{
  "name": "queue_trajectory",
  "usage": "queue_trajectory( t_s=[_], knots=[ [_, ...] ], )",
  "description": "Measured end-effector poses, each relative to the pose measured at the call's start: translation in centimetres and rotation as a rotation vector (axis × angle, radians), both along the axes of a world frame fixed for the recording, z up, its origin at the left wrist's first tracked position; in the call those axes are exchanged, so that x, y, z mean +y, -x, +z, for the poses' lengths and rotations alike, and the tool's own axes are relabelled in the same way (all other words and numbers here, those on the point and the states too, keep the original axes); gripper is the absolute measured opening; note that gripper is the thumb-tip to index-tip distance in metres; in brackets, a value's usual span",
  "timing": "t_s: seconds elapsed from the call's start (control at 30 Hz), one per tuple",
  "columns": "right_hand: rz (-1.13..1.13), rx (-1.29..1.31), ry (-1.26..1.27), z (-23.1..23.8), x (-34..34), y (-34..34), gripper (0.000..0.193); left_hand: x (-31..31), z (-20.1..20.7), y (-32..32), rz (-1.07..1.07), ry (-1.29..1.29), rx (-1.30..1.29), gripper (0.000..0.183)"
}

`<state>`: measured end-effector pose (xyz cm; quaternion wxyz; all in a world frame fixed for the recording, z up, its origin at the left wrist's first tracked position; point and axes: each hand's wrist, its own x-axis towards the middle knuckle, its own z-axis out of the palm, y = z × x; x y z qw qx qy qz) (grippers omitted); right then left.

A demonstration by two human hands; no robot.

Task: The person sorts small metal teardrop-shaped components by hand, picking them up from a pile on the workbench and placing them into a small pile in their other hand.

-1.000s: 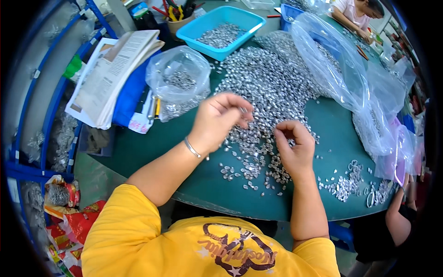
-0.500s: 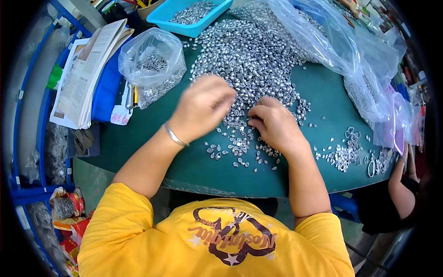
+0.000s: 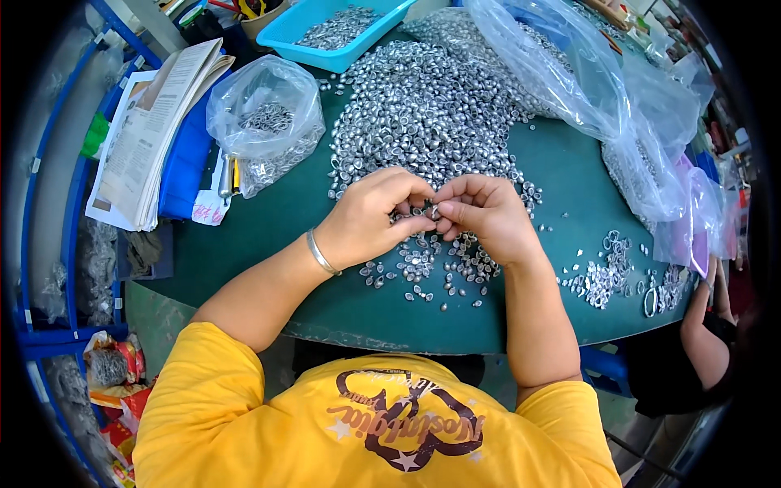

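A big heap of small silvery oval metal pieces point(image 3: 423, 106) covers the middle of the green table point(image 3: 244, 252). Just over its near edge my left hand point(image 3: 382, 213) and my right hand point(image 3: 482, 213) meet, fingertips almost touching. Both are closed in a pinch around a small metal piece point(image 3: 432, 213), mostly hidden by the fingers. A bracelet circles my left wrist. Below my hands, smaller groups of the same pieces point(image 3: 416, 264) lie scattered.
A clear bag of metal parts point(image 3: 268, 122) stands left of the heap, below a blue basket point(image 3: 333, 57). Large plastic bags point(image 3: 561, 73) lie at the right. Flat metal pieces point(image 3: 602, 281) lie near another person's arm point(image 3: 704, 333). Newspapers point(image 3: 154, 146) rest at far left.
My left hand has come down and right from the heap to meet my right hand. Their fingertips now pinch together at a small piece.
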<state>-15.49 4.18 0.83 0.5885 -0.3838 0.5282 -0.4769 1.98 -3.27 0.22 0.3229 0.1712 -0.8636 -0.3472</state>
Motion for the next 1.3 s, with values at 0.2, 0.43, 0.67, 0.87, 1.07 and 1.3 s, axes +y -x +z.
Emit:
queue_trajectory(
  t_s=[0.2, 0.43, 0.67, 0.87, 1.07, 1.3],
  knots=[
    [0.064, 0.040, 0.024, 0.2, 0.1, -1.3, 0.009, 0.2, 0.8, -0.1, 0.010, 0.189, 0.154, 0.013],
    [0.055, 0.868, 0.494, -0.7, 1.0, -2.0, 0.009, -8.1, 3.6, -7.0, 0.872, 0.510, 0.099, 0.005],
    [-0.399, 1.135, 0.347, 2.2, 2.0, 4.7, 0.007, -6.1, 2.4, -4.4, 0.664, 0.603, 0.090, 0.007],
    [-0.125, 1.297, -0.060, 0.7, 2.5, 5.6, 0.010, -0.4, 0.2, 0.6, -0.085, 0.427, -0.183, 0.020],
    [-0.057, 1.080, -0.092, 1.8, 2.3, 4.5, 0.007, 0.0, -0.8, 0.3, -0.169, 0.361, -0.201, 0.016],
    [-0.010, 0.079, -0.047, 1.9, 1.6, 1.8, 0.012, 0.2, -0.6, 0.5, -0.058, 0.266, -0.017, 0.020]
  ],
)
